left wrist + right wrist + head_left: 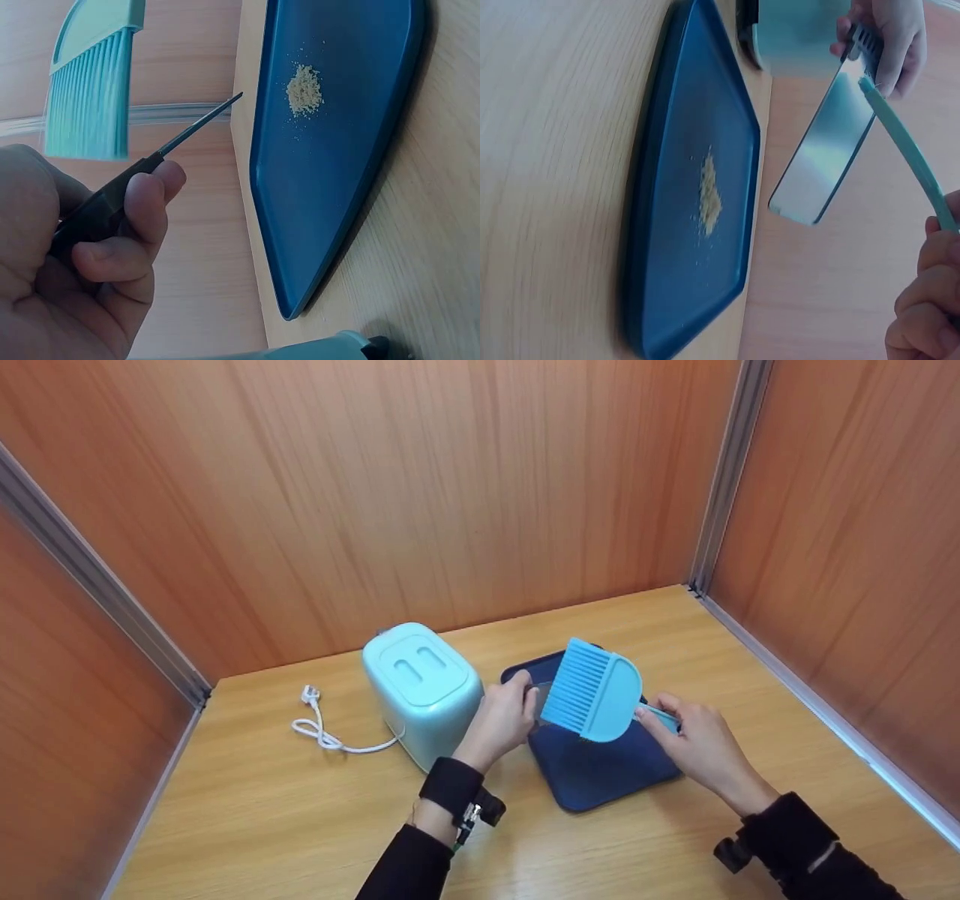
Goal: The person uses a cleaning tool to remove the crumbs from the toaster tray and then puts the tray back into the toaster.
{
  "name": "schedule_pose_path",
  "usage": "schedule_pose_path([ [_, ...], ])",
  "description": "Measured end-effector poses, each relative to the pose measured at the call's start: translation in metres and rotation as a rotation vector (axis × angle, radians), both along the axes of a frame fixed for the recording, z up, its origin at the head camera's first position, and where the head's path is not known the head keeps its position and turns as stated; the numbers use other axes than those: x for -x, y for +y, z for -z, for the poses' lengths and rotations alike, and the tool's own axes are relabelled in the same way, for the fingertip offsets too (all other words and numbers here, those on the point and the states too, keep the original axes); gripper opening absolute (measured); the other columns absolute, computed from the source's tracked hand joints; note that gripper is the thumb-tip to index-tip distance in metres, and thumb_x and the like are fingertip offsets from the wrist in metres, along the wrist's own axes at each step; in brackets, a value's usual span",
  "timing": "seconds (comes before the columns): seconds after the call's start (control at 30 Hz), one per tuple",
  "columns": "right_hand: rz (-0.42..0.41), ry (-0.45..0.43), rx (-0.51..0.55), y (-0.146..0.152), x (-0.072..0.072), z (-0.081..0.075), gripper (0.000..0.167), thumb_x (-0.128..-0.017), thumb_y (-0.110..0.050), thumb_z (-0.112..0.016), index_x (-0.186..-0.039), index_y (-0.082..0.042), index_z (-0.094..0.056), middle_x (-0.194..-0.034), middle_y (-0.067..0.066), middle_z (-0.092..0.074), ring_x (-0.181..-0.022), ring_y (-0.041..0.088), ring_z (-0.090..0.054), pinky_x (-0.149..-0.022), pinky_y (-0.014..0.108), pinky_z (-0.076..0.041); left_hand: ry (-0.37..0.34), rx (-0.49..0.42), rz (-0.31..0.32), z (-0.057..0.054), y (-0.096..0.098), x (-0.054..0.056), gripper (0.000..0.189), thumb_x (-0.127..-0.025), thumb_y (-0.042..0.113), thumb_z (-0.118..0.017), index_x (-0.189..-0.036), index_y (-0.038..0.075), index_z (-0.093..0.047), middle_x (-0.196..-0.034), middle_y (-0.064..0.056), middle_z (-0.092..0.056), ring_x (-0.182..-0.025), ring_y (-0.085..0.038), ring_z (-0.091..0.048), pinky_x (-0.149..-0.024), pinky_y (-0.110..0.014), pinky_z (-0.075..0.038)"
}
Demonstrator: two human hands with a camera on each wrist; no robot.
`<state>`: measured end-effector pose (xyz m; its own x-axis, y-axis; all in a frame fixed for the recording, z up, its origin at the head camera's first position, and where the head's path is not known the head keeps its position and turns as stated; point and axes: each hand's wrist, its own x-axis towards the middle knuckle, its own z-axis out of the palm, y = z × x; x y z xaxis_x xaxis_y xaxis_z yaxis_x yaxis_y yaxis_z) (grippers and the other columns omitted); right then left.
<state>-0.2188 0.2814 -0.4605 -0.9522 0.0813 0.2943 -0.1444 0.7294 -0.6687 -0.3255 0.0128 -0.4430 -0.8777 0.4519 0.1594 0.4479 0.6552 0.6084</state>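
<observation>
My left hand (504, 714) grips the dark handle of a flat, shiny metal crumb tray (821, 154), held tilted above a navy tray (600, 784). In my right hand (694, 741) is the thin handle of a light blue brush (616, 701) with a wide row of bristles. The brush overlaps the crumb tray's handle end in the right wrist view; whether they touch, I cannot tell. A small heap of pale crumbs (304, 91) lies on the navy tray. From the head, the brush hides most of the crumb tray.
Left of the navy tray stands a mint toaster (442, 727) with a lid on top. Its white cord (326, 739) and plug (310, 695) lie on the wooden table (270, 825). Wood-grain panels (465, 495) enclose the back and sides.
</observation>
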Motion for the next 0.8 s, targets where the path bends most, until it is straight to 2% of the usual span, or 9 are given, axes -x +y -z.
schedule_pose_path([
  [0.13, -0.025, -0.031, -0.001, -0.005, 0.0, 0.0, 0.025, -0.108, -0.035, -0.065, -0.097, -0.012, -0.068, -0.07, -0.004, -0.043, -0.066, 0.015, -0.047, -0.059, 0.023, -0.033, 0.004, 0.004, 0.005, 0.0, 0.0, -0.001, 0.017, -0.115, 0.024, -0.05, -0.105, 0.013, -0.058, -0.079, -0.002, -0.063, -0.06, -0.01, -0.065, -0.055, -0.024, -0.055],
  [0.3, -0.016, -0.056, -0.06, -0.003, 0.001, 0.002, 0.026, -0.109, -0.035, -0.065, -0.1, -0.011, -0.069, -0.069, -0.004, -0.044, -0.065, 0.016, -0.048, -0.058, 0.023, -0.034, -0.029, -0.001, 0.003, -0.001, 0.002, 0.0, 0.016, -0.115, 0.024, -0.051, -0.109, 0.012, -0.06, -0.08, -0.002, -0.064, -0.059, -0.01, -0.067, -0.056, -0.023, -0.057],
  [0.6, 0.052, 0.027, -0.231, 0.012, 0.003, 0.012, 0.025, -0.107, -0.028, -0.067, -0.09, -0.01, -0.064, -0.065, -0.005, -0.041, -0.057, 0.013, -0.044, -0.055, 0.023, -0.029, -0.034, -0.005, -0.001, -0.002, 0.0, -0.001, 0.016, -0.115, 0.024, -0.051, -0.11, 0.013, -0.061, -0.08, -0.002, -0.068, -0.061, -0.009, -0.069, -0.057, -0.023, -0.058],
  [0.8, 0.084, 0.055, -0.314, 0.019, 0.003, 0.015, 0.023, -0.107, -0.027, -0.067, -0.097, -0.005, -0.068, -0.064, -0.004, -0.043, -0.054, 0.013, -0.044, -0.051, 0.024, -0.028, 0.005, 0.011, 0.004, -0.001, 0.0, -0.001, 0.016, -0.115, 0.024, -0.051, -0.108, 0.013, -0.061, -0.078, -0.001, -0.067, -0.059, -0.008, -0.067, -0.054, -0.022, -0.056],
])
